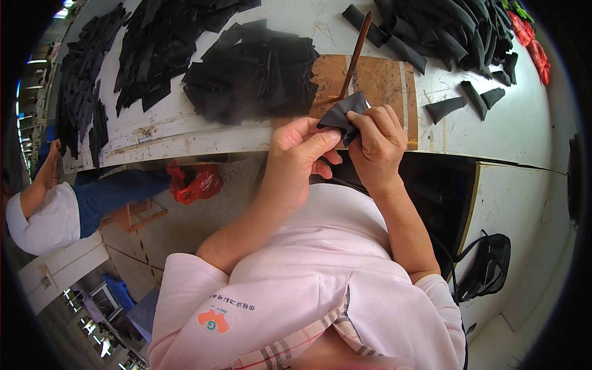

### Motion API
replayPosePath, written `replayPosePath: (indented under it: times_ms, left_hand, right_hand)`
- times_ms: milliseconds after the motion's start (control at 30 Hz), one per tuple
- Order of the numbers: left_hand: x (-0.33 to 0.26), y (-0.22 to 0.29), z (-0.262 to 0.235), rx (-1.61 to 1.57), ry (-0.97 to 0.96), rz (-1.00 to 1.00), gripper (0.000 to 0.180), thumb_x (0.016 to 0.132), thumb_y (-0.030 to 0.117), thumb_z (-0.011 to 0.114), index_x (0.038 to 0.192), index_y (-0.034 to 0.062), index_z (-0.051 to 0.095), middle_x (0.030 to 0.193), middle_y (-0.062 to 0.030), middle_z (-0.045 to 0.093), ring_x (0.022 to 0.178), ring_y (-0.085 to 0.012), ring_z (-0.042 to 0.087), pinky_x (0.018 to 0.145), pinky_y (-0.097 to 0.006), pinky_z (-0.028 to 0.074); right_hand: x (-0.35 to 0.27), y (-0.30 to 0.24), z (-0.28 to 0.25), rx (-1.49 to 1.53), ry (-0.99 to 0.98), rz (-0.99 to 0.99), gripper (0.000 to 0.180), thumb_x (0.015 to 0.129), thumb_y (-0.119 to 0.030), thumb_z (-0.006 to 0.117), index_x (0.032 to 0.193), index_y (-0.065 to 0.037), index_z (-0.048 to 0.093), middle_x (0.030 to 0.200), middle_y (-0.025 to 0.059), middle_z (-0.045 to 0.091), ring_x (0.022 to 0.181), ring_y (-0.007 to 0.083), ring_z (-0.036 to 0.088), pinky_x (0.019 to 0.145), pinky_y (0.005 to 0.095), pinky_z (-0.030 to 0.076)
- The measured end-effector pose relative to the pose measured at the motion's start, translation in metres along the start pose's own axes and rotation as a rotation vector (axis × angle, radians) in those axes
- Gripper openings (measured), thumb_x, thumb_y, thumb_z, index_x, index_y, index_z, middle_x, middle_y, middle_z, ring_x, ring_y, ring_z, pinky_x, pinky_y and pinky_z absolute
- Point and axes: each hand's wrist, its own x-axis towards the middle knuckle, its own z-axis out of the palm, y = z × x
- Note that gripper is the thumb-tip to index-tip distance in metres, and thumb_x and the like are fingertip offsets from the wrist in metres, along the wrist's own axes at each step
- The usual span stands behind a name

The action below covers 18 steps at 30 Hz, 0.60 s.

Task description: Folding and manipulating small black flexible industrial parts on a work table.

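Between my two hands is a small piece of black fabric (343, 113), held up just over the table's near edge. My left hand (301, 147) pinches its lower left side between thumb and fingers. My right hand (380, 143) grips the right side with the thumb on top and the fingers curled. Right behind the fabric, a slim brown pointed rod (357, 55) slants upward from a worn brown board (390, 86). Whether the fabric touches the rod's base, I cannot tell.
Heaps of flat black pieces (253, 74) cover the table's left side. Black tube-shaped pieces (456, 37) are piled at the far right, with a few loose ones (445, 109) nearer. A red bag (196, 182) hangs below the edge. Another person (46, 216) is at the left.
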Motion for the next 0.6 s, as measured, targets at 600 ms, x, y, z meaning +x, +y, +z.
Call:
replayPosePath:
  times_ms: [600]
  left_hand:
    - [0.0088,-0.0029,-0.0087,-0.030,-0.006,-0.126,0.011,0.079,0.009,0.050,0.085,0.0007,0.055,0.072,-0.0037,0.055,0.058,-0.0107,0.054,0.041,-0.021,0.040]
  right_hand:
    - [0.0017,0.0098,0.0037,-0.251,-0.022,-0.226,0.024,0.049,-0.002,0.058,0.073,-0.001,0.057,0.065,0.0020,0.041,0.056,0.0149,0.042,0.044,0.0260,0.035]
